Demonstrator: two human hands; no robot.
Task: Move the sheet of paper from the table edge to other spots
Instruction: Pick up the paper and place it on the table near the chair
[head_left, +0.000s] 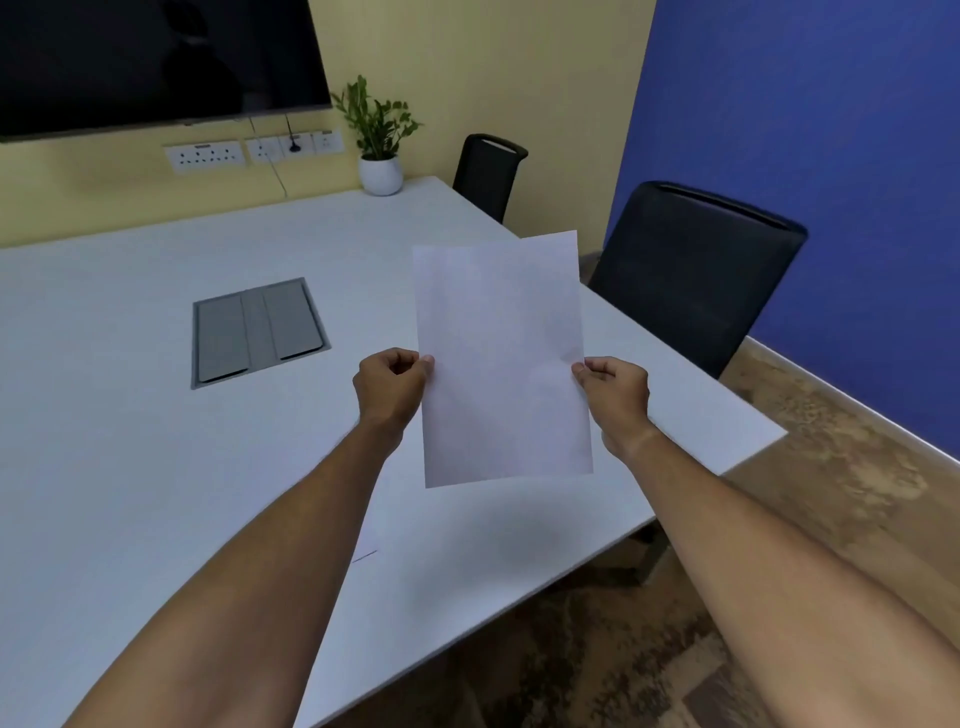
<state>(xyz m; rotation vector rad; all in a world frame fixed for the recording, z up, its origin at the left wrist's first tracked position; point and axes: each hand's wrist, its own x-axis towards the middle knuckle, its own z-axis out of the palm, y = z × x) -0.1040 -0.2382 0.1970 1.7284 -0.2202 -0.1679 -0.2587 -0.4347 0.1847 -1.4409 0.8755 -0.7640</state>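
Above the white desk (156, 467), near its right edge, the sheet of paper (501, 358) hangs held by both side edges, left hand (392, 387) and right hand (615, 395) each in a pinching grip, so uneven pulling could crease or tear it.

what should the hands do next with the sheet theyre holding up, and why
Probably lower the sheet of paper flat onto the table, perhaps left near the grey floor-box panel. The left hand and right hand pinch its side edges, holding it above the table's right edge, so it's lifted but not placed.
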